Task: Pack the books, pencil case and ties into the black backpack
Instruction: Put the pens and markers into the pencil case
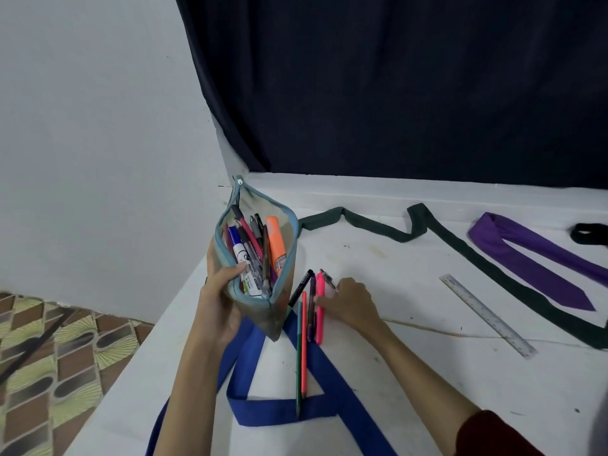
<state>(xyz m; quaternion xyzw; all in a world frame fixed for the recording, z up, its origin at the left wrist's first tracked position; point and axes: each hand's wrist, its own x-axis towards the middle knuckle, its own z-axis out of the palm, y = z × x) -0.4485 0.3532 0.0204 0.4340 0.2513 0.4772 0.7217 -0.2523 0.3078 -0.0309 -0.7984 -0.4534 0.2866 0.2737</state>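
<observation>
A translucent pencil case (260,255) with blue-grey zip edging is held unzipped above the white table's (411,373) left edge, gripped by the left hand (218,301); it is crammed with pens, an orange highlighter (275,246) and a white marker (246,271). The right hand (350,299) is curled around a pink pen (320,311) on the table. Five loose pens and pencils are counted there. Three ties are seen: blue (279,411), dark green (477,261), purple (543,258). One ruler (487,314) is noted.
</observation>
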